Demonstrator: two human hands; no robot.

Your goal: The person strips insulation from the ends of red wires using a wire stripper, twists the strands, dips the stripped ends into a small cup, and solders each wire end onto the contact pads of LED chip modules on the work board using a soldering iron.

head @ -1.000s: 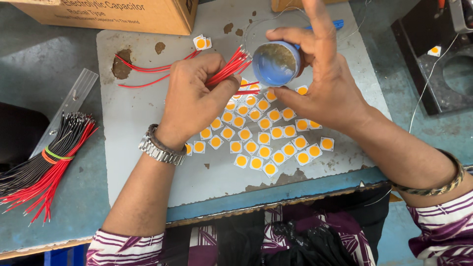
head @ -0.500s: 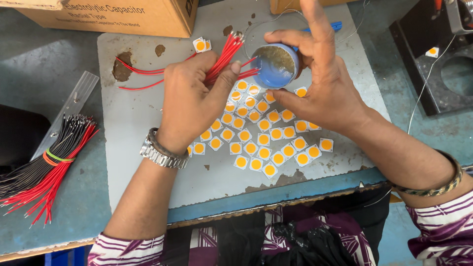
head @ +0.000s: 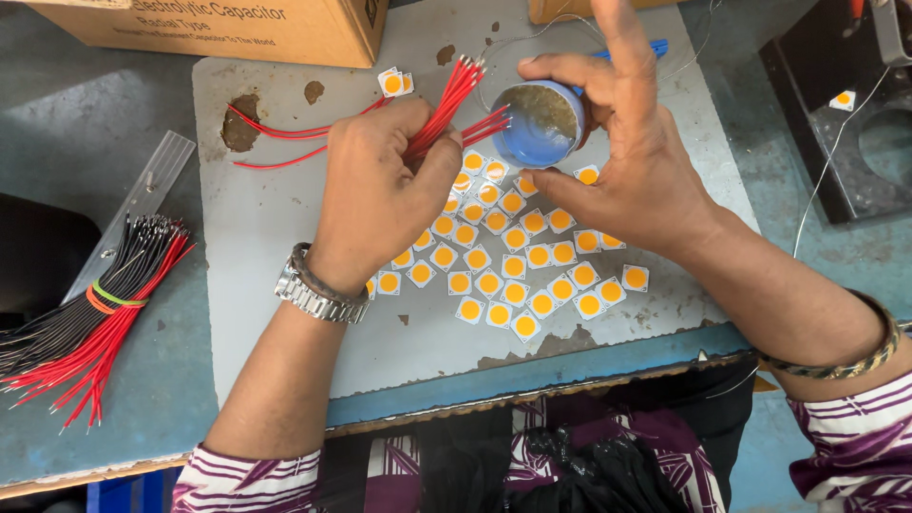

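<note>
- The left hand (head: 385,195) is closed around a small bunch of red wires (head: 446,104), gripping them between the thumb and curled fingers near the middle of the grey board (head: 275,313) that lies on the table (head: 123,418).
- The stripped tips of those wires fan out past the fingers, toward the far edge of the table; some of them point at the rim of a small blue tub (head: 541,123) and sit just beside it. Whether they touch it I cannot tell.
- The right hand (head: 636,171) holds the blue tub, thumb under it and fingers wrapped over its far side, with the forefinger sticking straight up. The tub is tilted so its open mouth faces the wires, and a dull greyish-brown paste shows inside.
- Below both hands, a cluster of small white squares with yellow round centres (head: 518,271) lies on the board in loose rows, running toward the near right corner of the board.
- Two more such squares (head: 394,83) lie apart near the far edge of the board, beside a cardboard box (head: 237,28).
- A few loose red wires (head: 275,133) trail across the board to the left of the left hand.
- At the left edge of the table lies a banded bundle of black and red wires (head: 95,323), just beside a clear ruler (head: 142,195).
- A metal watch (head: 318,290) sits on the left wrist and a bangle (head: 855,356) on the right.
</note>
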